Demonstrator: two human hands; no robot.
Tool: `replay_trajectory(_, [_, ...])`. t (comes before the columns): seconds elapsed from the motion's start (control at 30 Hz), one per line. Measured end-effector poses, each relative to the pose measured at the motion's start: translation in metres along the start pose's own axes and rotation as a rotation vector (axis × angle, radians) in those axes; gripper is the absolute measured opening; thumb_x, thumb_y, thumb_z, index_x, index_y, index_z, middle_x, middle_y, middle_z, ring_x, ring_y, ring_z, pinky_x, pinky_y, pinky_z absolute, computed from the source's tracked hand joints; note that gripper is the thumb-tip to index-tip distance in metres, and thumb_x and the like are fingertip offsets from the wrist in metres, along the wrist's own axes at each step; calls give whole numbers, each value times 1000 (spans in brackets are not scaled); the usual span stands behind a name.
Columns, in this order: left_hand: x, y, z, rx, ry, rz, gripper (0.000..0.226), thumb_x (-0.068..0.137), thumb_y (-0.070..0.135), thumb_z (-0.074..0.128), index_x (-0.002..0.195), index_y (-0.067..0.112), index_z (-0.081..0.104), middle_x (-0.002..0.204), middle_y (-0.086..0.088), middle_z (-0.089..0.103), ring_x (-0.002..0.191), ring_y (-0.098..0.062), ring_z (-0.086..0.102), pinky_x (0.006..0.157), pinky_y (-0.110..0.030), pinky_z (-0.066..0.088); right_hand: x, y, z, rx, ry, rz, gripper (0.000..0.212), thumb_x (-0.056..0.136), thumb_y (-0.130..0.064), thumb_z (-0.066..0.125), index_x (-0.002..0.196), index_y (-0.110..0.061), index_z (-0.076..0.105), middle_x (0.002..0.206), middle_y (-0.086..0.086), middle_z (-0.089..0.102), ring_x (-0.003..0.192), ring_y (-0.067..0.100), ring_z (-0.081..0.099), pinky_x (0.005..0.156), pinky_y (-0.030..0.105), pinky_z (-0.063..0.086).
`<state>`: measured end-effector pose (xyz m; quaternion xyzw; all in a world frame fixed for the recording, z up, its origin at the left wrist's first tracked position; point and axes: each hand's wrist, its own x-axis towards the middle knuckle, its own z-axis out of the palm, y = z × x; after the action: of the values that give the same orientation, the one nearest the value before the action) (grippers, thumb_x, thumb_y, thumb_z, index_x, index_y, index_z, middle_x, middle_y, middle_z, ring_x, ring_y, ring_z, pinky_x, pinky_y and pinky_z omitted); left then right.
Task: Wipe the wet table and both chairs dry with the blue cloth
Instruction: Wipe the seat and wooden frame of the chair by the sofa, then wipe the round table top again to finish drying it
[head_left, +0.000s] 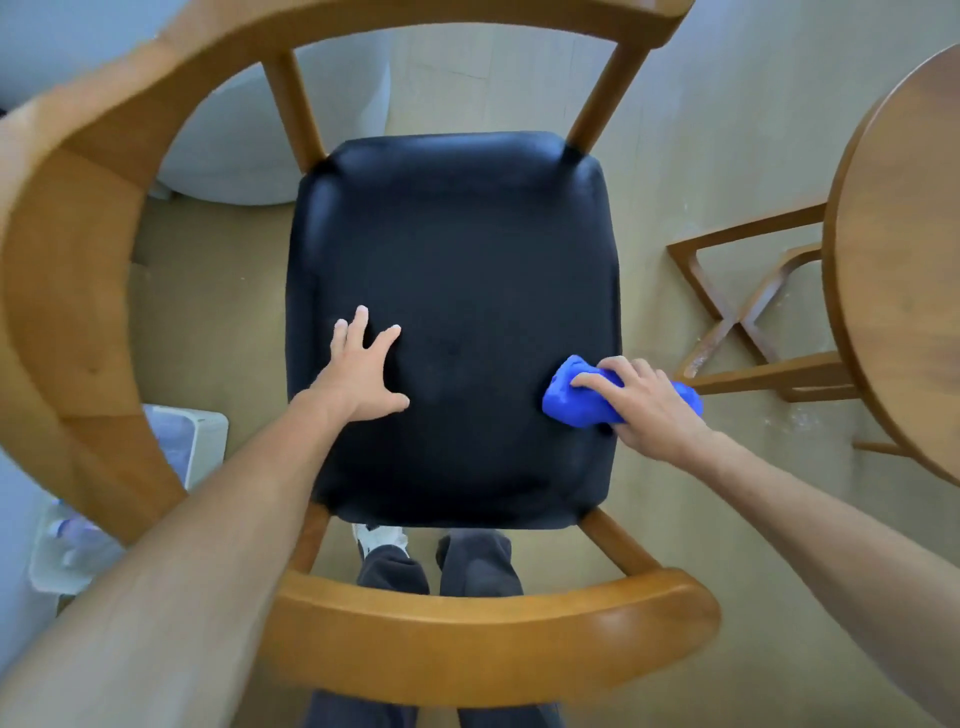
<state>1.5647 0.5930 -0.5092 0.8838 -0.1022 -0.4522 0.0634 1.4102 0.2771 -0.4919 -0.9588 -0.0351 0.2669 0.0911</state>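
Note:
A wooden chair with a curved back rail (483, 639) and a black padded seat (457, 249) stands right below me. My left hand (363, 371) lies flat on the seat's near left part, fingers spread. My right hand (641, 402) grips the bunched blue cloth (571, 397) and presses it on the seat's right edge. The round wooden table (904, 270) shows at the right edge of the view.
The table's crossed wooden base (737, 317) stands on the floor right of the chair. A white round object (249, 150) sits behind the chair at the upper left. A white bin (197, 441) is at the left. My legs and a white shoe (379, 538) show under the seat.

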Motion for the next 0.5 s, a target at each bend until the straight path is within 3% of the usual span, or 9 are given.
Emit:
replay_trajectory(0.1, [-24,0,-26,-163,5,13,70,86,35,62,147,20,31,155,-4,26,143,-25,23,108,-39,33,-4,-26,-25,465,103,260,59,82,-6,61,135,-27,46,131,2,45,115,26,46,98,36,39])
replay_trajectory(0.2, [-75,22,-54,-393,-21,125,45,88,36,58,132,25,50,130,6,57,120,-14,52,96,-26,41,-18,-76,-69,831,294,300,59,79,-6,69,129,-29,48,124,-5,53,111,19,52,92,27,39])
replay_trajectory(0.27, [-117,41,-78,-514,-6,232,36,87,36,60,122,31,56,115,15,63,109,-5,58,83,-17,43,-33,-116,-102,1010,368,306,60,76,-7,71,122,-37,47,118,-7,58,104,17,57,89,31,46])
replay_trajectory(0.33, [-157,55,-102,-597,31,357,35,83,31,64,117,35,57,110,18,64,105,1,59,79,-12,43,-50,-152,-136,1129,420,289,65,75,-8,74,122,-41,45,113,-7,61,99,14,61,88,34,51])
replay_trajectory(0.43, [-216,67,-140,-703,38,515,44,76,19,66,115,37,56,111,19,65,103,4,61,87,-21,51,-78,-198,-181,1256,463,219,81,74,-9,76,135,-46,36,113,-15,61,100,10,64,87,28,54])
replay_trajectory(0.5, [-251,69,-161,-718,22,597,49,72,23,68,117,38,53,114,19,63,106,0,61,88,-25,53,-95,-224,-206,1273,511,161,89,75,-6,76,142,-43,31,122,-18,58,110,8,61,93,29,52])
